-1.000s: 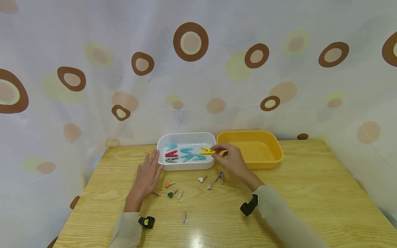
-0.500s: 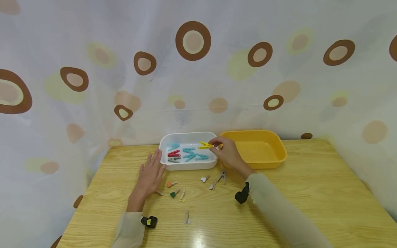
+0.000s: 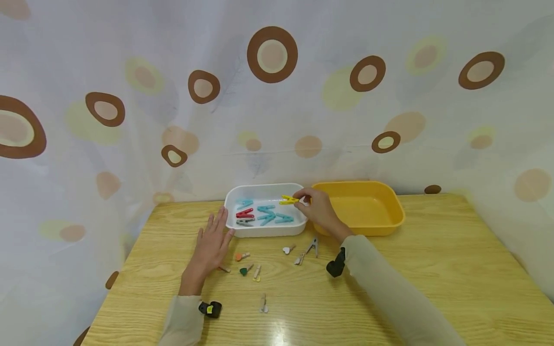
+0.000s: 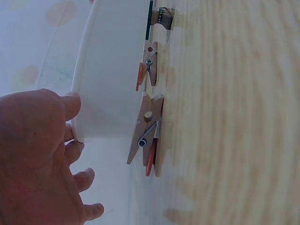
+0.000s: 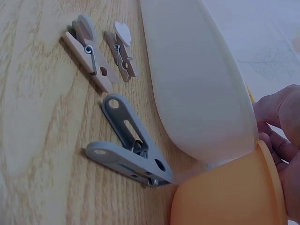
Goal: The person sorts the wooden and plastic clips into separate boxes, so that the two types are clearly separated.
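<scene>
In the head view my right hand (image 3: 321,209) pinches a yellow clothespin (image 3: 289,200) above the right end of a white tray (image 3: 264,231). Inside that tray lie several light-blue clothespins (image 3: 267,218), a red clothespin (image 3: 245,214) and a grey clothespin (image 3: 245,222). My left hand (image 3: 210,247) rests against the tray's left end with its fingers extended; the left wrist view shows its thumb and fingers at the white rim (image 4: 79,112). The right wrist view hides most of the yellow clothespin behind the tray's wall and the hand.
A yellow tray (image 3: 400,206) adjoins the white one on the right. In front, on the wooden table (image 3: 389,288), lie a grey plastic clothespin (image 5: 136,150) and several small wooden clothespins, with an orange one (image 3: 239,257), a green one (image 3: 245,270) and a white heart one (image 3: 287,250) among them.
My right hand has lifted slightly toward the back of the white tray, still holding the yellow clothespin. The head view has shifted a little; my left hand keeps its place at the tray.
</scene>
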The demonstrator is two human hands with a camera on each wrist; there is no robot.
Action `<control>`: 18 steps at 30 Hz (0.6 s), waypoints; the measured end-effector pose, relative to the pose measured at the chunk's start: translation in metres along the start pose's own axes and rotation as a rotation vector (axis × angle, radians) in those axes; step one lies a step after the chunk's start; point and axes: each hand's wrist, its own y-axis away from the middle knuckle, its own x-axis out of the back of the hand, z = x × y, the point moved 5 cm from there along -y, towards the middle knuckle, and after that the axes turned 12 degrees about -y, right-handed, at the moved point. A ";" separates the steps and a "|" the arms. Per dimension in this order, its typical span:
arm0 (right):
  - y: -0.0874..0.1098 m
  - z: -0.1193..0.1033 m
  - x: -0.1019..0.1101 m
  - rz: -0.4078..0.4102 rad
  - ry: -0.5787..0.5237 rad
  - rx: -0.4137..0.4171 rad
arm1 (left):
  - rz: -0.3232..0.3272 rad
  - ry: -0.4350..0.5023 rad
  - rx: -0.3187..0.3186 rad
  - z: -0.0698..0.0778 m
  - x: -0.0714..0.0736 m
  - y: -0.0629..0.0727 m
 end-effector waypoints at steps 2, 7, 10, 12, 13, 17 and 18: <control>-0.002 0.000 -0.001 -0.001 -0.002 -0.003 | 0.002 0.002 0.000 0.000 0.001 0.000; -0.004 0.003 -0.004 -0.019 0.019 -0.020 | -0.011 0.000 0.004 0.000 -0.001 0.001; -0.004 0.003 -0.004 -0.024 0.023 -0.023 | -0.013 -0.002 0.006 0.000 -0.001 0.001; -0.004 0.002 -0.004 -0.021 0.023 -0.019 | -0.014 -0.003 0.008 0.000 -0.001 0.001; -0.004 0.002 -0.004 -0.019 0.021 -0.022 | -0.014 -0.004 0.008 0.000 -0.001 0.001; -0.005 0.002 -0.004 -0.016 0.018 -0.039 | -0.011 -0.009 0.003 -0.001 0.000 0.000; -0.005 0.002 -0.004 -0.017 0.015 -0.046 | -0.009 -0.009 0.001 -0.001 0.000 0.000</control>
